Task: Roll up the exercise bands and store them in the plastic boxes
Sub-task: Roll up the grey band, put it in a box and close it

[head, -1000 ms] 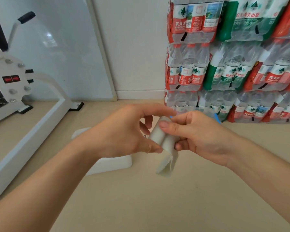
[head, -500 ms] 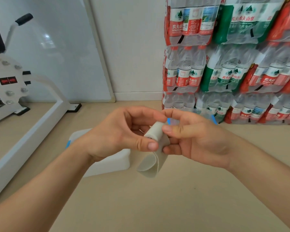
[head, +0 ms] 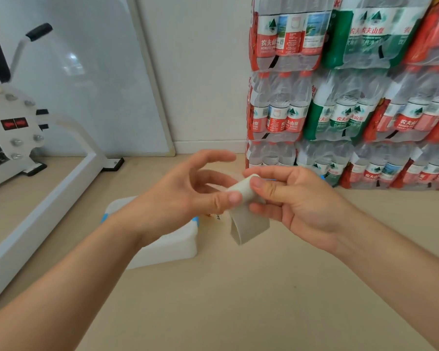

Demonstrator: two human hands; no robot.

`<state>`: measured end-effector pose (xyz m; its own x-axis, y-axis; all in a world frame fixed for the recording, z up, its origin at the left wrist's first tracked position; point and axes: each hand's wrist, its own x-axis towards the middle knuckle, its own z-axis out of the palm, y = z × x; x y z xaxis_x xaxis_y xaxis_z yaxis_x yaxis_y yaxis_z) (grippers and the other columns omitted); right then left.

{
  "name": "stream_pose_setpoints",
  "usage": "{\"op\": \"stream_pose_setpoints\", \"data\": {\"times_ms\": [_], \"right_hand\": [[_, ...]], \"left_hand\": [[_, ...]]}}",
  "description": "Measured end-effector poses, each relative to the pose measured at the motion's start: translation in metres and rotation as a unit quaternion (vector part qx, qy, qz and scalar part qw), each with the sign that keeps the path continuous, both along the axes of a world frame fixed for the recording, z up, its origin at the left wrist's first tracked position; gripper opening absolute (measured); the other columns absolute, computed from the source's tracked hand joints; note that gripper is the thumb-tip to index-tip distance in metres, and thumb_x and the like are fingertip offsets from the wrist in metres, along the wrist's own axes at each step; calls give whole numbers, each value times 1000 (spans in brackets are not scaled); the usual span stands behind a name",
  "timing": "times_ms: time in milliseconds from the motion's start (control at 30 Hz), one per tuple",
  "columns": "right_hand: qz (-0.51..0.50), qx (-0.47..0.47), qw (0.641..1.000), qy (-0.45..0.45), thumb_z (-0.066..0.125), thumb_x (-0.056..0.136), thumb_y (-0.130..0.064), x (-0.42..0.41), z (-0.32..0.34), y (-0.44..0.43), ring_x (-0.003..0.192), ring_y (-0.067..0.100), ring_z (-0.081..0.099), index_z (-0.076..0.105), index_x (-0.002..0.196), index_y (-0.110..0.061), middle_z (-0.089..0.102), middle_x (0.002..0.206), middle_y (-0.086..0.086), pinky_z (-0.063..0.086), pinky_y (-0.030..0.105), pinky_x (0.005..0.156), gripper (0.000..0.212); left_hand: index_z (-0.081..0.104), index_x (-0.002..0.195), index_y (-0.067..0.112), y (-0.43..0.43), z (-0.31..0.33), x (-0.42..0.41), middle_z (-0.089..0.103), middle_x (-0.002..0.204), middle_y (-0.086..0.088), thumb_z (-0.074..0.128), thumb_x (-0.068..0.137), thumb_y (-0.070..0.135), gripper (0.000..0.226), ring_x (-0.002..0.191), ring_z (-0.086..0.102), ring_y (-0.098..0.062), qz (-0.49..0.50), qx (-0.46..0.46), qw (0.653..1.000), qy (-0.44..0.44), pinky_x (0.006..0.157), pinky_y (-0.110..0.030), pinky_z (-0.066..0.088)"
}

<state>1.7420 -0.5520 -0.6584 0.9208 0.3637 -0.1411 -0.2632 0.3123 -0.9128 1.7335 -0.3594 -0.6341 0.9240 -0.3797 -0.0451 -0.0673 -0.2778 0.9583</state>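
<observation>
Above the floor (head: 238, 300), beside a plastic box (head: 173, 247), the right hand (head: 307, 206) grip is pinching a half-rolled beige exercise band (head: 249, 224) as the left hand (head: 178, 198), fingers spread, is thumbing its end; steady tension should hold the coil tight.

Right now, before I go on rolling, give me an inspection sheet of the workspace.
Surface: beige floor.
Job's things: exercise band, partly rolled, loose tail hanging down; lidded plastic box with blue clips, on the floor below the left wrist.
Clutter: small scrap beside the box, too small to identify.
Grips: right hand pinches the roll between thumb and fingers; left hand has its fingers spread, thumb touching the roll's end.
Cables: nothing seen.
Surroundings: exercise machine at left; whiteboard leaning on the wall; stacked packs of bottled water at right.
</observation>
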Motion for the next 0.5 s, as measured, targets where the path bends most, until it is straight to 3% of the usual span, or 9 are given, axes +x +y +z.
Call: {"op": "stream_pose_setpoints", "data": {"times_ms": [67,133,267,367,500], "right_hand": [[-29,19,999,1,67,65,-12,1,0,1,74,13,69,63,105,3,71,84,10,58,21,62,43],[-47,21,999,-3,68,65,-12,0,-1,3,74,13,68,64,105,2,70,84,10,57,21,60,42],[-47,-34,998,-22,69,73,-9,-2,-1,2,66,12,66,65,98,-7,72,78,3,55,22,52,25],[-19,-81,996,-31,68,79,-4,-2,1,-1,51,7,58,64,95,-10,70,74,-1,52,21,48,18],[9,-105,994,-26,70,78,0,0,2,-4,61,11,64,64,95,-10,71,77,3,50,20,48,21]], "left_hand": [[65,112,18,-3,-3,0,72,91,-11,69,78,35,39,78,65,-17,31,20,999,12,77,-27,55],[70,103,14,-7,-6,-1,74,86,-10,64,76,39,38,76,67,-15,49,9,998,24,75,-25,56],[76,91,12,-9,-9,0,71,67,-4,71,68,30,29,62,64,-12,103,-31,994,29,65,-23,57],[77,91,14,-8,-11,1,73,75,-8,74,72,20,19,65,64,-12,103,-28,994,35,65,-24,56],[78,88,15,-8,-12,2,67,71,-3,76,67,14,22,67,64,-10,96,-42,994,42,65,-22,56]]}}
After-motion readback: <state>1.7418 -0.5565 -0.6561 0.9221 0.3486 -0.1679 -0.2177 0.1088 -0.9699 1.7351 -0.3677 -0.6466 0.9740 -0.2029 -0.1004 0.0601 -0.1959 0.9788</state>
